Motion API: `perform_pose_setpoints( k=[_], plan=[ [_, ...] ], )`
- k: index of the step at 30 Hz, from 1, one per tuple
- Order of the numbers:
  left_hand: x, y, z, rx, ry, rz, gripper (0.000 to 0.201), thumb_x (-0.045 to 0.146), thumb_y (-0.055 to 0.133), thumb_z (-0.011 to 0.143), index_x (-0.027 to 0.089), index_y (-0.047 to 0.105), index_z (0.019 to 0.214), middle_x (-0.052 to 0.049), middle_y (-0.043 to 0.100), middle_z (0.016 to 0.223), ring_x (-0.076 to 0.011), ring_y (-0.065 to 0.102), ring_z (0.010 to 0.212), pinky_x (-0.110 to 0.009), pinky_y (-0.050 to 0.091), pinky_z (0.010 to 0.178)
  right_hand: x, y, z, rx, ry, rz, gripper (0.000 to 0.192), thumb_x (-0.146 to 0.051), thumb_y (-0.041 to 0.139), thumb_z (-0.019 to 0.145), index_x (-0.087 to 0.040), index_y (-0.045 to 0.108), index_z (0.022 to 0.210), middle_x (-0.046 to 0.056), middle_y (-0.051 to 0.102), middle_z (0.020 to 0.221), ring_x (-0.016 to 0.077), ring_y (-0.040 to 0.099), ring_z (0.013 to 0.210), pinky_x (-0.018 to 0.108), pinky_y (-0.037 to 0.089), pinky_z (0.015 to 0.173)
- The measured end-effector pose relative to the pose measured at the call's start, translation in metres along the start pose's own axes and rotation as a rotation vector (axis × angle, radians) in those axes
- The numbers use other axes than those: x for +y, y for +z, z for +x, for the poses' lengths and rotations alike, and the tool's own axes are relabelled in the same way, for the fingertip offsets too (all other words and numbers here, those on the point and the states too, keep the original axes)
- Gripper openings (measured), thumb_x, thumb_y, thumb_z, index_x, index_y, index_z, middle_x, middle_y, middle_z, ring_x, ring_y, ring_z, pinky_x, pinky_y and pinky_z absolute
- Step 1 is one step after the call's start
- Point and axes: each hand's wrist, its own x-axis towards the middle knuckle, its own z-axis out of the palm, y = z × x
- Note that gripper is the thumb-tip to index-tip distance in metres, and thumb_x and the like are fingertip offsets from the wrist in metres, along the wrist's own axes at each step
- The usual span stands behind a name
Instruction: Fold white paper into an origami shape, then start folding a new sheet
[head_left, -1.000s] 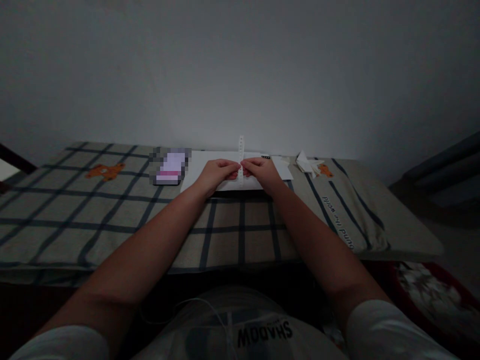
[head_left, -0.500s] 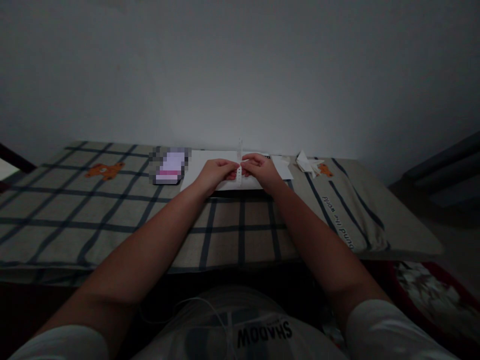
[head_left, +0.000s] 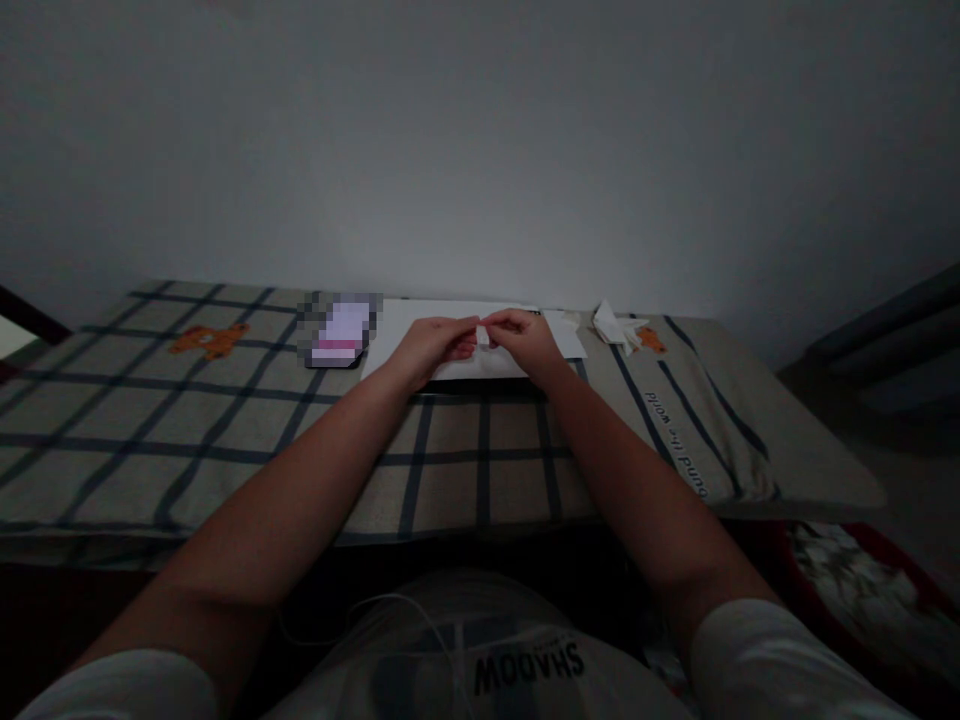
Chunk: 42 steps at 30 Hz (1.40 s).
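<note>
My left hand (head_left: 439, 340) and my right hand (head_left: 523, 336) meet over a white sheet (head_left: 397, 335). Between the pinched thumbs and fingers of both is a narrow white paper strip (head_left: 483, 338), which looks folded or looped. Its short visible part hangs just below the fingertips, and the fingers cover the rest. Both hands are closed, with the fingertips almost touching.
A phone (head_left: 341, 335) with a lit, blurred screen lies left of the sheet. Crumpled white paper (head_left: 616, 325) is to the right. A checked cloth (head_left: 315, 440) covers the table against the wall. At lower right a red container (head_left: 806, 560) holds scraps.
The long dotted strip that stood above and hung below my fingers now shows only as a short piece beneath them. My fingertips have drawn together and shifted slightly upward.
</note>
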Motion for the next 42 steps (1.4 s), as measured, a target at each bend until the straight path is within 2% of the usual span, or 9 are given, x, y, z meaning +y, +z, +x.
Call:
perform_pose_setpoints(
  k=[7,12,18,24,34,42],
  plan=[
    [-0.004,-0.002,0.001,0.000,0.034,0.054,0.017,0.024,0.083,0.065,0.012,0.074,0.071,-0.003,0.068,0.067,-0.0071,0.060,0.061,-0.018,0.051,0.064,-0.003,-0.002,-0.002,-0.033,-0.005,-0.042,0.026,-0.036,0.073,0.070,-0.017,0.074,0.088,0.002,0.070,0.072,0.0135,0.061,0.066,0.032,0.053,0.070],
    [-0.004,-0.004,0.004,0.052,0.073,0.057,0.019,0.025,0.083,0.063,0.012,0.072,0.071,-0.003,0.068,0.067,-0.0072,0.059,0.061,-0.020,0.052,0.066,-0.004,0.000,-0.003,-0.019,0.095,0.056,0.038,-0.040,0.074,0.071,-0.016,0.074,0.099,0.002,0.071,0.072,0.0119,0.061,0.062,0.030,0.054,0.067],
    [-0.003,-0.006,0.007,0.165,0.171,0.049,0.027,0.031,0.084,0.062,0.012,0.073,0.077,-0.001,0.068,0.070,-0.0081,0.060,0.062,-0.025,0.055,0.072,-0.010,0.002,-0.007,-0.092,0.183,0.013,0.030,-0.043,0.077,0.071,-0.015,0.074,0.080,0.003,0.070,0.067,0.0117,0.060,0.059,0.028,0.053,0.062],
    [-0.006,-0.005,0.007,0.211,0.237,0.035,0.032,0.033,0.086,0.061,0.012,0.073,0.081,-0.002,0.070,0.074,-0.0089,0.061,0.065,-0.027,0.055,0.076,-0.014,0.002,-0.008,-0.066,0.206,-0.027,0.023,-0.038,0.076,0.073,-0.015,0.074,0.075,0.005,0.070,0.065,0.0128,0.061,0.059,0.029,0.052,0.062],
    [-0.013,-0.002,0.005,0.188,0.250,0.069,0.036,0.038,0.087,0.059,0.013,0.075,0.081,-0.004,0.072,0.078,-0.0111,0.063,0.069,-0.027,0.054,0.076,-0.020,0.006,-0.010,-0.053,0.226,-0.055,0.012,-0.027,0.073,0.074,-0.016,0.071,0.071,0.003,0.069,0.061,0.0117,0.060,0.056,0.027,0.050,0.060],
    [-0.014,-0.003,0.008,0.096,0.185,-0.011,0.030,0.028,0.088,0.058,0.015,0.077,0.082,-0.003,0.074,0.083,-0.0113,0.065,0.075,-0.027,0.054,0.081,-0.011,0.004,-0.007,-0.025,0.262,0.031,0.011,-0.027,0.075,0.073,-0.017,0.070,0.072,0.002,0.069,0.062,0.0106,0.060,0.057,0.025,0.050,0.061]
  ],
)
